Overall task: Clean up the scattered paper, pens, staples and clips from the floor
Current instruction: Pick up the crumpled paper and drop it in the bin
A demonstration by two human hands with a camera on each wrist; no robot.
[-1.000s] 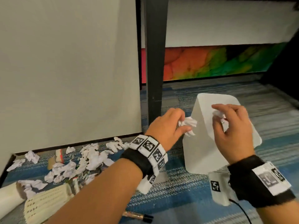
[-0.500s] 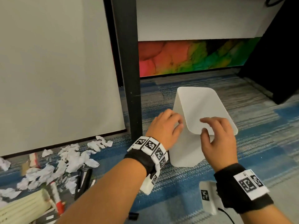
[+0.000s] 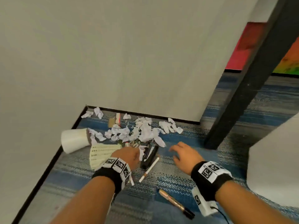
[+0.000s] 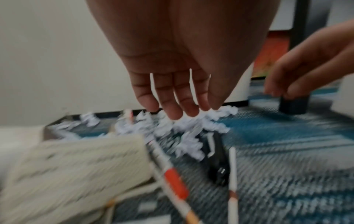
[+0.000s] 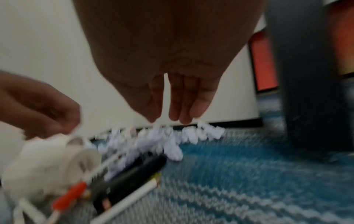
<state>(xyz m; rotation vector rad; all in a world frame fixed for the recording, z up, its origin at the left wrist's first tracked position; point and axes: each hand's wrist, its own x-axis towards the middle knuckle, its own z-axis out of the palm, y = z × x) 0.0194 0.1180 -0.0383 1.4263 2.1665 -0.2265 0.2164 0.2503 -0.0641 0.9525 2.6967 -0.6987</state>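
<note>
A heap of crumpled white paper (image 3: 142, 131) lies on the blue striped carpet against the wall. At its near edge are a black stapler (image 3: 149, 156), a white pen (image 3: 149, 168), a red-banded pen (image 4: 175, 181) and some clips (image 3: 134, 144). A gold marker (image 3: 174, 202) lies nearer me. My left hand (image 3: 135, 153) hovers over the heap's near edge beside the stapler, its fingers (image 4: 178, 106) straight and holding nothing. My right hand (image 3: 175, 151) hangs just right of the heap above bare carpet, fingers (image 5: 176, 110) loosely straight and empty.
A tipped white cup (image 3: 74, 139) and a cream perforated holder (image 3: 102, 155) lie left of the heap. A white bin (image 3: 275, 167) stands at the right. A black table leg (image 3: 242, 97) rises behind my right hand. White walls close the corner.
Both hands held paper balls over the white bin, then let them go. The hands and view have swung left and down to the paper heap, both hands now empty.
</note>
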